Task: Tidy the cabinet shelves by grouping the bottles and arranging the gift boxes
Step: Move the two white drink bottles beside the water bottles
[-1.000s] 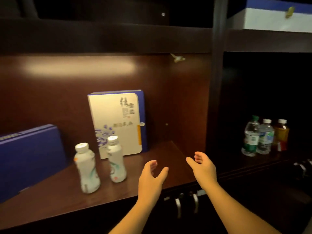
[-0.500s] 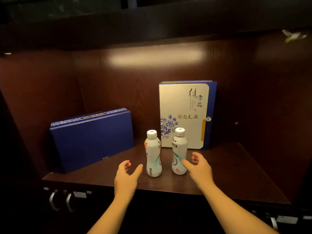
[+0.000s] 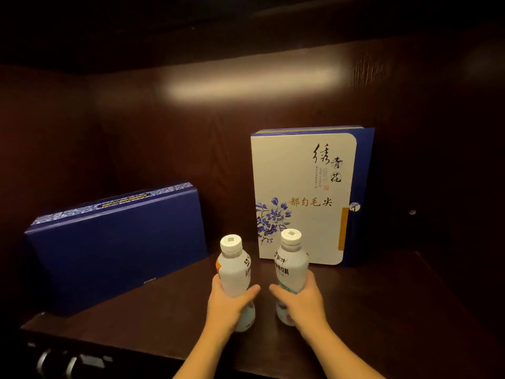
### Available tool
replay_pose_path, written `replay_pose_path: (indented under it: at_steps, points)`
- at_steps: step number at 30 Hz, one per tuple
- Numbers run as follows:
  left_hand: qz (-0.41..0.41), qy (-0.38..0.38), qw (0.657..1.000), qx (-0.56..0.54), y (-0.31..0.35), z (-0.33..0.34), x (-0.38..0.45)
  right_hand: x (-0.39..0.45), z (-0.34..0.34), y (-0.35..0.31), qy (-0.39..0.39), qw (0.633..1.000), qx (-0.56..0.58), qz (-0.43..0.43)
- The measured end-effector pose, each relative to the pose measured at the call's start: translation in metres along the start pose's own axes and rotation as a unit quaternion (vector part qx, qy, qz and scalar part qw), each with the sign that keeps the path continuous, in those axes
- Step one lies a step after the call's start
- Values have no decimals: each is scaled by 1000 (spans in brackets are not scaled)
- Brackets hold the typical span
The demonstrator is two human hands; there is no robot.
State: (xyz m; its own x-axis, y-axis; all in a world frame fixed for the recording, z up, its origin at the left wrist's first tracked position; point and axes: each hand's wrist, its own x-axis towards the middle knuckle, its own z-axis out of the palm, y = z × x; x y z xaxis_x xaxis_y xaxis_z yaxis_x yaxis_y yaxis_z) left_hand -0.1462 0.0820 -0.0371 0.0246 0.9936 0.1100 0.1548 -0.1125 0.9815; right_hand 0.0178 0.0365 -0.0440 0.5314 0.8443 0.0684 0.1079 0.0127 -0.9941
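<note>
Two white drink bottles stand upright side by side on the dark wooden shelf. My left hand is wrapped around the left bottle. My right hand grips the right bottle. Behind them a white gift box with blue flowers and a blue spine stands upright against the back panel. A dark blue gift box leans on its long edge at the left.
The compartment has dark wood side walls and a shelf above. Metal door handles show below the shelf's front edge at the lower left. Bare shelf surface lies to the right of the white box.
Both hands moved forward from open in front of the bottles and closed around them, one bottle each. The view has moved closer to the shelf.
</note>
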Motion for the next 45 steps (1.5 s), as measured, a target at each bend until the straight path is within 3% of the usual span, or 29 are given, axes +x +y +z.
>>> replay_pose_path:
  at_steps: [6,14,20,29,36,45]
  points:
    - [8,37,999,-20,1,9,-1,-2,-5,-1,-5,1000,21,4]
    - [25,-29,998,-52,21,17,-55,-71,-58,-30,50,998,49,8]
    - [80,-160,982,-67,60,74,-130,-146,-153,-39,151,988,-4,-7]
    - [150,-356,919,-80,114,198,-294,-244,-336,-23,334,942,-30,4]
    - [83,-376,919,-83,134,314,-359,-243,-467,-1,379,924,-43,6]
    - [69,-282,955,-58,145,454,-324,-130,-561,19,305,951,-45,-21]
